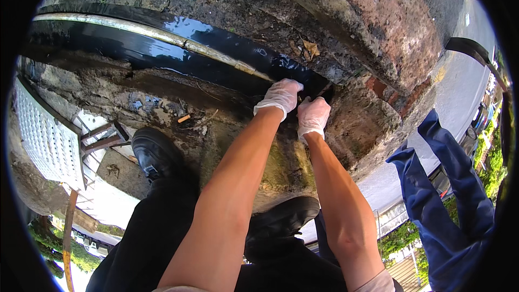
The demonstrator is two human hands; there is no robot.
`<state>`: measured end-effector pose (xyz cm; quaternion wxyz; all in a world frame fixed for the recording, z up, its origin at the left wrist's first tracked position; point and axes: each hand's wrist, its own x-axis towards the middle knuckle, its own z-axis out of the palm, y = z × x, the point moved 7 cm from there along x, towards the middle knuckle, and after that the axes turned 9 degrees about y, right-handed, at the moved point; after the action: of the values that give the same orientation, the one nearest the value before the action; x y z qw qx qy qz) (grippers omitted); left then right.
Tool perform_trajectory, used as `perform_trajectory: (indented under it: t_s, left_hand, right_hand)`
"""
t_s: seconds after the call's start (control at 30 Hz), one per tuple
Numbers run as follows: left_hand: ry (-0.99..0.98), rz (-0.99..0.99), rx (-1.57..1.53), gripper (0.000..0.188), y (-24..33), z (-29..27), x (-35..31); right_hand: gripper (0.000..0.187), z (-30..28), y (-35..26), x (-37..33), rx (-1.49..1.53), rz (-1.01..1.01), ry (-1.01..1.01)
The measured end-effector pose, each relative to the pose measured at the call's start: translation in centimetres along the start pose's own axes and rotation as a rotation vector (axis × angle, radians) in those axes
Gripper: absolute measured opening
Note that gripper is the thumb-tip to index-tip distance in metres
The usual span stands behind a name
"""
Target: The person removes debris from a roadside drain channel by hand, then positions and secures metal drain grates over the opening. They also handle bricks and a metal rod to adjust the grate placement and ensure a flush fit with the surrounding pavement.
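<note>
Long pale pole runs through the dark ditch water, its right end reaching the gloved left hand; those fingers are bent down out of sight, so can't tell if it's gripping the pole; gloved right hand is just beside it, same deal, can't tell what it's holding, if anything. 2 black shoes on the near side; dry brown leaf on the far bank; another person's navy trousers off to the right.

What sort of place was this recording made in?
Outdoors, probably at an open roadside drain: dark water lies in a narrow channel, a weathered masonry block stands beside it, and a paved road shows at right.
</note>
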<state>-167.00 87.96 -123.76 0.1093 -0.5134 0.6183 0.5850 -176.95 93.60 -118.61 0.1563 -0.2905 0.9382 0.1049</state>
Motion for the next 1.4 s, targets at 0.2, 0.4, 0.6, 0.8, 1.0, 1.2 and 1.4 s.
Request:
perform_trajectory:
  t_s: [0.2, 0.4, 0.6, 0.8, 1.0, 1.2, 1.4]
  left_hand:
    - [-0.115, -0.173, -0.079, 0.044, -2.1, 2.5, -0.8]
    - [-0.012, -0.136, -0.092, 0.035, -1.0, 2.0, -1.3]
    - [-0.026, -0.105, 0.015, 0.024, 0.5, 3.4, -0.2]
    - [-0.006, -0.193, 0.045, 0.023, 1.2, 4.0, -1.0]
    - [-0.094, -0.191, 0.047, 0.026, 1.2, 2.7, -1.0]
    - [-0.105, -0.122, 0.034, 0.023, 0.9, 3.7, -0.4]
    - [-0.041, -0.092, 0.054, 0.03, 0.0, 4.5, -0.1]
  right_hand:
    - [0.028, 0.0, 0.2, 1.5, -0.043, 0.048, -0.166]
    - [0.044, 0.7, 1.4, 4.1, 0.065, 0.09, -0.448]
    - [0.035, -0.1, 0.3, 4.4, 0.045, 0.021, -0.224]
    - [0.021, -1.8, -1.5, 4.0, -0.039, -0.141, -0.128]
    - [0.02, -2.3, -1.9, 4.1, -0.017, -0.106, -0.177]
    - [0.021, -1.6, -1.0, 4.6, -0.014, -0.034, -0.213]
    - [0.027, 0.3, 0.6, 4.9, 0.076, -0.011, -0.271]
